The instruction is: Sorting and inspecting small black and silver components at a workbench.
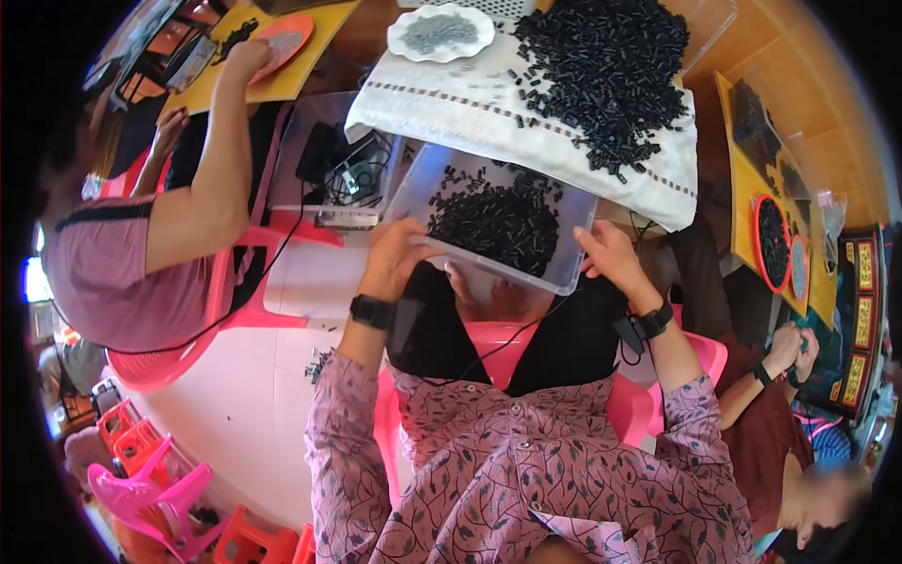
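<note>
A clear plastic bin (575, 268) sits over my lap, its far side under the hanging edge of the white cloth. Small black tube-shaped pieces (498, 226) lie heaped inside it. My left hand (395, 256) grips the bin at its near left side, thumb at the rim. At the right side my right hand (615, 254) holds the rim, thumb on top and the other fingers partly hidden. On the cloth (432, 113) beyond the bin rises a large pile of the same black pieces (606, 70).
A white scalloped plate (442, 33) of small grey pieces stands on the table. Left of my bin is another clear bin (287, 179) with cables and a device. Co-workers sit on both sides, near yellow boards (324, 33). Pink plastic chairs (169, 362) and red stools (249, 540) stand around.
</note>
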`<action>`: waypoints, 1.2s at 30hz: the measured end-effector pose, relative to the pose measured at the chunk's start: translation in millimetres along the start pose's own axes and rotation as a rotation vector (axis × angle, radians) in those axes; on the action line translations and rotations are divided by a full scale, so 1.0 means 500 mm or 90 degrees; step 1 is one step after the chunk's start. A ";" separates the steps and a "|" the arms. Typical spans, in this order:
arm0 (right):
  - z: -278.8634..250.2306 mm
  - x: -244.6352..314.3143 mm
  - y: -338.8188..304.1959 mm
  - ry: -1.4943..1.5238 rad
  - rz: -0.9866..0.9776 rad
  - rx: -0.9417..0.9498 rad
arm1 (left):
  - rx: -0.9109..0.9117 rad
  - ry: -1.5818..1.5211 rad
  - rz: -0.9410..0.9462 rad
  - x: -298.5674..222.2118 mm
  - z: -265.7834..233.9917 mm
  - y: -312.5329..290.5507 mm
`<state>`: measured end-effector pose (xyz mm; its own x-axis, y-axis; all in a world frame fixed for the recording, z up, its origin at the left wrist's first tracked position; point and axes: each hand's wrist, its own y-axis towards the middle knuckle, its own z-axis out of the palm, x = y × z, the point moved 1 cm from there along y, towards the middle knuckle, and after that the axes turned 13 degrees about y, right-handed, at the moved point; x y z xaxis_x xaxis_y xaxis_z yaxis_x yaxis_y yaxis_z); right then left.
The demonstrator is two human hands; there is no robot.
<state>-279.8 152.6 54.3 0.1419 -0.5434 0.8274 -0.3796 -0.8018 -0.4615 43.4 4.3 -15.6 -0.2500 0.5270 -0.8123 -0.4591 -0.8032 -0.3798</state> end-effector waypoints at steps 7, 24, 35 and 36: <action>-0.006 -0.078 0.050 -0.067 0.019 0.109 | -0.035 -0.039 -0.108 0.063 -0.005 0.052; 0.049 -0.068 0.109 0.145 -0.022 -0.002 | -0.110 -0.039 -0.047 0.035 0.011 0.078; 0.100 -0.028 0.193 0.224 -0.041 -0.102 | -0.031 -0.058 -0.068 0.022 -0.056 0.032; 0.112 -0.023 0.194 0.225 -0.044 -0.101 | -0.032 -0.040 -0.070 0.020 -0.043 0.029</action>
<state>-267.0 67.0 -18.1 -0.1414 -0.3487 0.9265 -0.5202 -0.7701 -0.3692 52.7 -8.0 -38.9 -0.2543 0.6278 -0.7357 -0.4432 -0.7517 -0.4883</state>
